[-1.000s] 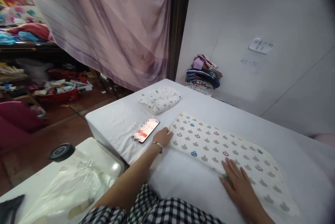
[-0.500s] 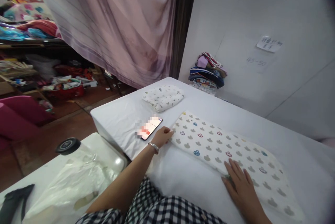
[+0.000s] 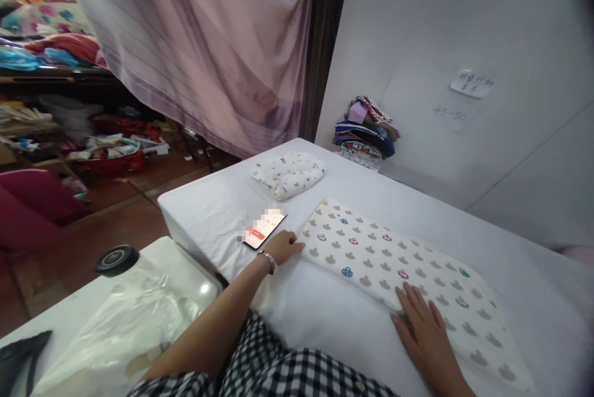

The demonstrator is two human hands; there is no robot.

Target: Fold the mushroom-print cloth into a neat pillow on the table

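Observation:
A white cloth [image 3: 371,255] printed with grey, blue and red shapes lies flat on the white-covered table [image 3: 325,316]. At its near left corner, my left hand [image 3: 281,247] has its fingers closed on the edge. My right hand [image 3: 424,320] rests on the near edge further right, palm down with fingers spread. A lit phone [image 3: 265,228] lies just beyond my left hand. Behind it sits a folded white printed cloth [image 3: 288,174].
On the left, a white surface [image 3: 162,255] holds a clear plastic bag [image 3: 116,323], a round black lid [image 3: 117,260] and a dark object. Folded clothes [image 3: 364,131] are piled by the wall. A pink curtain [image 3: 223,32] hangs behind the table.
The view has shifted slightly. Both hands keep nearly the same places on the cloth, and the cloth looks unchanged.

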